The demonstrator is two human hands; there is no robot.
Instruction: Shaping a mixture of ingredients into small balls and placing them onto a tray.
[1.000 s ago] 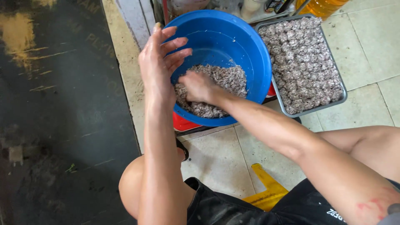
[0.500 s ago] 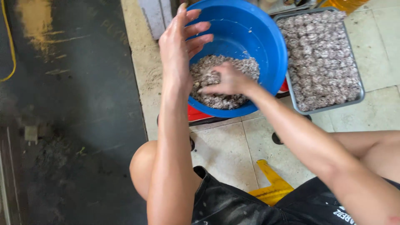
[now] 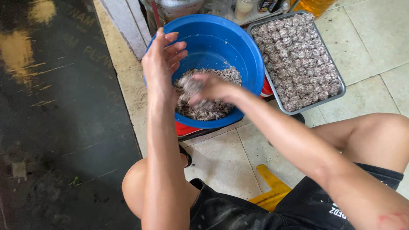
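Mix (image 3: 204,106) of grey and white bits lies at the bottom of a big blue bowl (image 3: 230,42). One lump (image 3: 190,85) of the mix is in the right hand (image 3: 211,87), which is curled shut around it just above the pile; the lump looks blurry. Left hand (image 3: 161,64) is up by the near-left rim of the bowl, palm turned to the bowl, fingers spread and holding nothing. Blue bowl sits on something red (image 3: 187,128) that peeks out from under it. Just to the right is a grey metal tray (image 3: 336,94) packed full with rows of little grey-white balls (image 3: 298,59). All of it stands on a pale tile floor (image 3: 366,30). Bare knees and black shorts (image 3: 238,211) show at the bottom, with a yellow stool (image 3: 268,187) under the person
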